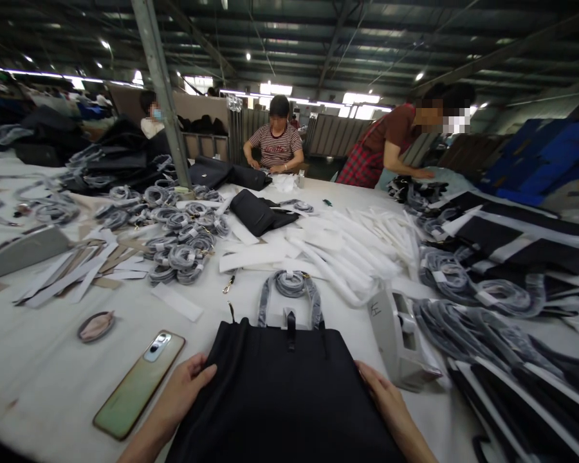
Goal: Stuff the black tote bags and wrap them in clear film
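A black handbag (pixel 289 392) lies in front of me at the table's near edge, its top facing away. Plastic-wrapped handles (pixel 263 302) stretch out beyond its top edge, and a short black tab (pixel 291 331) sits at the middle of that edge. My left hand (pixel 188 386) grips the bag's left side, thumb on top. My right hand (pixel 381 392) holds the right side, its fingers partly hidden along the edge. A coiled wrapped strap (pixel 290 283) rests just past the handles.
Left of the bag lie a phone (pixel 139 386) and a small round dish (pixel 95 326). A tape dispenser (pixel 403 341) stands at right. Several coiled straps (pixel 186 254), white padding strips (pixel 338 257) and black bags (pixel 521 244) cover the table. Two co-workers (pixel 276 138) work across it.
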The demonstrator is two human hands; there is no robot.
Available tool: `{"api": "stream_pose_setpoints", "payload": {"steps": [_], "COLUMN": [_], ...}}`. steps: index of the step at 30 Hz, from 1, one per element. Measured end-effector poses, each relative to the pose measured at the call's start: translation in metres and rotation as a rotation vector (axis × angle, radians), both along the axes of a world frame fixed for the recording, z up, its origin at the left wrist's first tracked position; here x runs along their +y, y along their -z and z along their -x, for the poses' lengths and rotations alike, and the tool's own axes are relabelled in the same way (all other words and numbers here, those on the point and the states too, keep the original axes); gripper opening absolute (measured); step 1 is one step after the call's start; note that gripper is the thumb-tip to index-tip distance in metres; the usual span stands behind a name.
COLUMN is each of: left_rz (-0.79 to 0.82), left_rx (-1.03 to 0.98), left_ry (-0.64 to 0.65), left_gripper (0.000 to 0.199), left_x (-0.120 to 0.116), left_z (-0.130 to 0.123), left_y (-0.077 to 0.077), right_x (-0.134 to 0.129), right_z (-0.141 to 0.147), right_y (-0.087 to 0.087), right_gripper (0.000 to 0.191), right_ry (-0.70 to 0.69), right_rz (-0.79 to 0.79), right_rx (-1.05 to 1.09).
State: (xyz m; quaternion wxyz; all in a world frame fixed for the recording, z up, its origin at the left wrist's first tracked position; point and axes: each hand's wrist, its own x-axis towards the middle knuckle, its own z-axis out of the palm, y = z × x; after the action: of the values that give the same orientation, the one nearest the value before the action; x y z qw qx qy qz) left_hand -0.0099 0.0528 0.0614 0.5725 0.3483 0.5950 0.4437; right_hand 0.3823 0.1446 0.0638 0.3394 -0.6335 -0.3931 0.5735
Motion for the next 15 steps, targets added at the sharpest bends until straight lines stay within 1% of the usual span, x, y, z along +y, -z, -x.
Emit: {"api": "stream_pose_setpoints", "payload": {"steps": [3, 4, 5, 7, 9, 10, 11, 12, 13, 14, 15], "left_rz": [-0.064, -0.075, -0.073, -0.033, -0.003, 0.002, 0.003, 0.004, 0.008, 0.016, 0.027], "left_rx": [0.012, 0.014, 0.012, -0.005, -0.029, -0.032, -0.028, -0.027, -0.031, -0.042, -0.058], "left_ry": [0.018, 0.013, 0.0, -0.028, -0.063, -0.087, -0.113, -0.133, -0.143, -0.141, -0.131], "left_gripper": [0.033, 0.032, 0.032, 0.035, 0.04, 0.042, 0.045, 0.048, 0.049, 0.049, 0.048], "left_x": [0.012, 0.015, 0.016, 0.018, 0.017, 0.017, 0.018, 0.019, 0.02, 0.022, 0.025], "left_z": [0.009, 0.012, 0.016, 0.022, 0.027, 0.028, 0.029, 0.03, 0.03, 0.03, 0.029], "left_y": [-0.013, -0.016, -0.016, -0.011, 0.001, 0.007, 0.014, 0.02, 0.024, 0.028, 0.03], "right_x": [-0.021, -0.026, -0.029, -0.028, -0.018, -0.01, -0.001, 0.007, 0.016, 0.023, 0.029], "right_z": [0.005, 0.006, 0.008, 0.011, 0.019, 0.026, 0.036, 0.05, 0.067, 0.087, 0.108], "right_y": [-0.019, -0.022, -0.023, -0.022, -0.023, -0.026, -0.03, -0.036, -0.042, -0.047, -0.05], "right_gripper": [0.055, 0.056, 0.058, 0.065, 0.068, 0.065, 0.06, 0.053, 0.046, 0.041, 0.04], "right_ry": [-0.225, -0.263, -0.273, -0.219, -0.116, -0.085, -0.096, -0.154, -0.253, -0.369, -0.48], "right_rz": [0.05, 0.036, 0.005, -0.08, -0.225, -0.308, -0.381, -0.432, -0.448, -0.424, -0.36], "right_rx": [0.172, 0.182, 0.149, -0.059, -0.343, -0.453, -0.514, -0.525, -0.498, -0.452, -0.396]}}
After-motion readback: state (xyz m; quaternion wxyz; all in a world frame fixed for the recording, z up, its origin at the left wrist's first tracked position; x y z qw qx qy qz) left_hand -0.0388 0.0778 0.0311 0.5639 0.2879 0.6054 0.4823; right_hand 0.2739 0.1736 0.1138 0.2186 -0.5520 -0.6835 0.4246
